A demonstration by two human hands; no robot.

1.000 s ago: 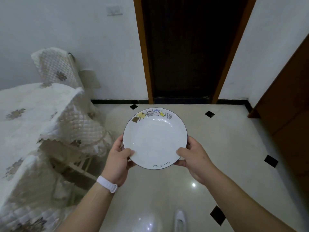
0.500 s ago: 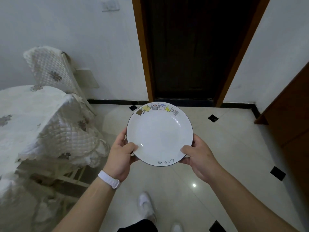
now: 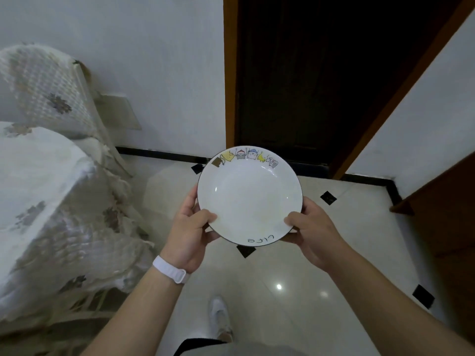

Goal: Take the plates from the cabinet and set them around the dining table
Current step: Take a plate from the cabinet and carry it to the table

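I hold a white plate [image 3: 249, 196] with a thin dark rim, small cartoon figures along its far edge and handwriting near me. It hangs level in the air above the tiled floor. My left hand [image 3: 189, 231] grips its left edge, thumb on top, a white band on the wrist. My right hand [image 3: 312, 233] grips its right edge the same way. The dining table [image 3: 38, 181], draped in a quilted white cloth with flower patches, lies to my left. No cabinet interior shows.
A covered chair [image 3: 48, 91] stands behind the table against the white wall. A dark doorway [image 3: 321, 80] with a wooden frame is straight ahead. Brown wooden furniture [image 3: 447, 214] fills the right edge. My white shoe [image 3: 218, 317] is on the glossy floor.
The view has moved forward towards the doorway and the table has slid further left and nearer. Both hands keep the same grip on the plate. My foot has stepped into view.
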